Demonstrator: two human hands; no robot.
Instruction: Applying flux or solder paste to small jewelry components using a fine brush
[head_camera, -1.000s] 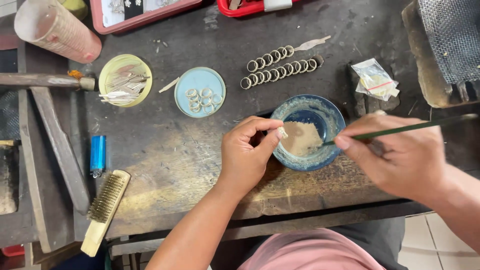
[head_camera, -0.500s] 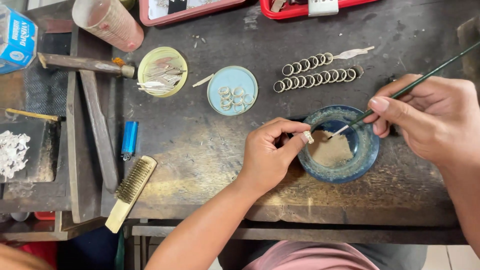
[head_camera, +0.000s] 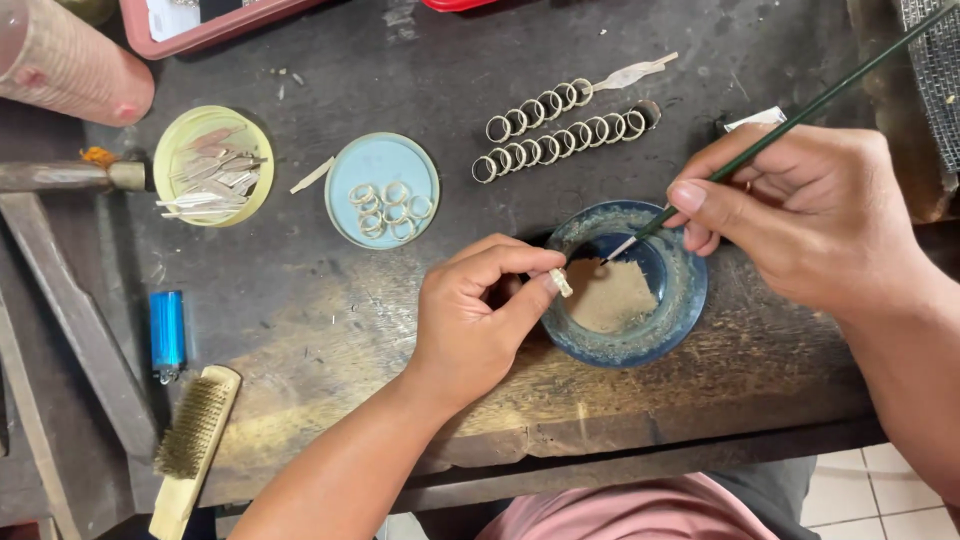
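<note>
Fingers of the left hand pinch a small pale piece at the blue bowl rim, centre frame. Right hand grips a thin green brush, tip over the powder. Advisable: keep piece steady, load brush sparingly.

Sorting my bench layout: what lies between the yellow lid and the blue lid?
In the head view, a small pale sliver lies on the dark bench between the yellow lid and the blue lid; nothing else.
</note>
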